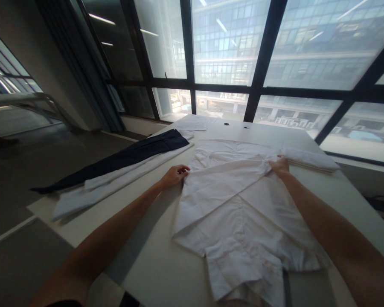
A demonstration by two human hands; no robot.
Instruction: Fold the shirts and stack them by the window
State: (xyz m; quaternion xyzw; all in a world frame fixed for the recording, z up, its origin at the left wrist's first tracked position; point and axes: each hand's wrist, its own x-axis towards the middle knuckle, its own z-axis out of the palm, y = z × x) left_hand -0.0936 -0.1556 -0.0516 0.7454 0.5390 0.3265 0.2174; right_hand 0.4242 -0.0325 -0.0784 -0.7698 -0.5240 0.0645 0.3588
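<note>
Left hand point(175, 175) is pinching the white shirt point(222, 185), decent bare table point(156, 256) alongside; right hand point(280, 165) is gripping its other side, folded cloth point(310, 158) lying just beyond.

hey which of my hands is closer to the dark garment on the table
Left. Your left hand, at the white garment's left side, is right of the dark garment; your right hand is farther, across the white garment.

I get bright daylight through tall black-framed glass windows point(227, 55), streaked with white reflections point(222, 25); the dark grey floor point(19, 164) is dim, the creased white cloth garment point(217, 183) slightly soft, my view's edges stretched.
</note>
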